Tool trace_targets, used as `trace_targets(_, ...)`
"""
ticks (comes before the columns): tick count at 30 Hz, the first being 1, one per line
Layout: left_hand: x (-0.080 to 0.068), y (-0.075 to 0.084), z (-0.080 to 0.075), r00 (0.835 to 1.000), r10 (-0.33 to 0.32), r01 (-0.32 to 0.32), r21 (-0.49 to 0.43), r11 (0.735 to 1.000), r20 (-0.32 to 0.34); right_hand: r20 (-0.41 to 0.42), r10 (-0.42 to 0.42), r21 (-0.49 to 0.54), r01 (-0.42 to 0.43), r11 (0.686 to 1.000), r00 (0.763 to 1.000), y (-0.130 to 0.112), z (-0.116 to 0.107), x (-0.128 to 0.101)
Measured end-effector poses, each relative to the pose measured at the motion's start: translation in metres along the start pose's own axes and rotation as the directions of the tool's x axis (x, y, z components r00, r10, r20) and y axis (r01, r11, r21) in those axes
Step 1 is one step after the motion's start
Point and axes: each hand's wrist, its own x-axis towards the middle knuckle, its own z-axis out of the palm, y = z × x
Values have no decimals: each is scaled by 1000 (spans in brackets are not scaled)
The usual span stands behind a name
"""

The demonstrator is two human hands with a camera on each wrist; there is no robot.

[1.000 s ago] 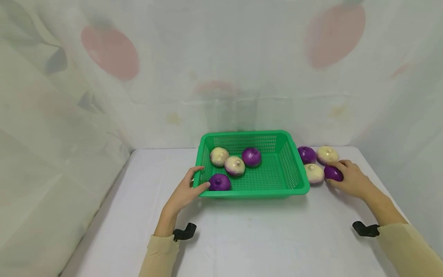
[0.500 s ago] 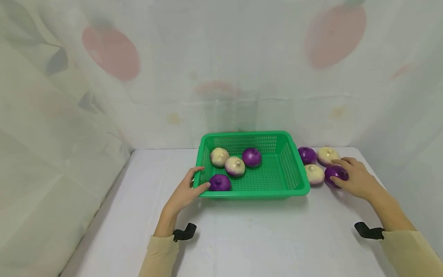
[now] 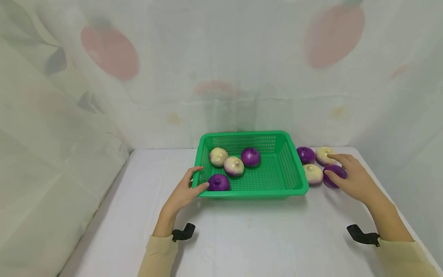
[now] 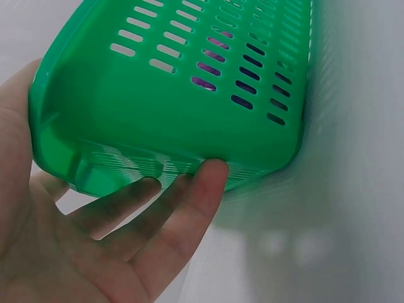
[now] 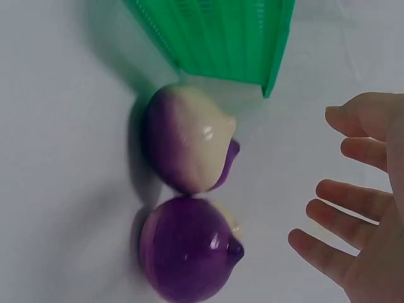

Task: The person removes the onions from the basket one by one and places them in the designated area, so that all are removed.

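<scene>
Green basket [image 3: 288, 169] sits mid-desk [image 3: 263, 238], long axis running left–right, open side up, level.

Left hand [image 3: 183, 192] at the basket's near-left corner: thumb along the left rim, fingers under the front edge. Left wrist view shows fingertips [image 4: 211, 173] pressed to the underside of the corner, so the hand grips the basket. Forearm runs straight back toward the body.

In the basket, four onions: a purple one [image 3: 218, 182] in the near-left corner right by the left hand; a pale one [image 3: 218, 156], a pale-purple one [image 3: 233, 165] and a purple one [image 3: 250, 157] in a touching row toward the back.

Right of the basket, on the desk: purple onion [image 3: 306, 154], pale onion [image 3: 322, 154], pale onion [image 3: 313, 173], purple onion [image 3: 333, 172], bunched together.

Right hand [image 3: 351, 179] over that last purple onion, fingers spread and nearly straight. Right wrist view shows the fingers [image 5: 344, 196] apart and clear of it; nothing held.
</scene>
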Motion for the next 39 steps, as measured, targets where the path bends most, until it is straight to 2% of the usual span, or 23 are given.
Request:
trace_targets(10, -1, -1, -1, 1000, -7, 7, 3, 1000, 0, -22, 30, 158, -27, 987, 999, -26, 19, -1)
trace_targets(18, -1, -1, 0, 1000, -5, 5, -7, 1000, -3, 66, 56, 275, -72, 959, 996, -37, 37, -2)
trace_targets(23, -1, 0, -1, 1000, -1, 1, -19, 1000, -3, 117, 47, 355, -86, 931, 992, -39, 46, -1)
trace_targets(33, -1, 0, -1, 1000, 4, -4, -16, 1000, 0, 215, 79, 417, -165, 894, 973, -38, 57, -1)
trace_targets(39, -1, 1, -1, 1000, 5, -5, -17, 1000, 1, 235, 90, 441, -189, 877, 968, -36, 60, 0)
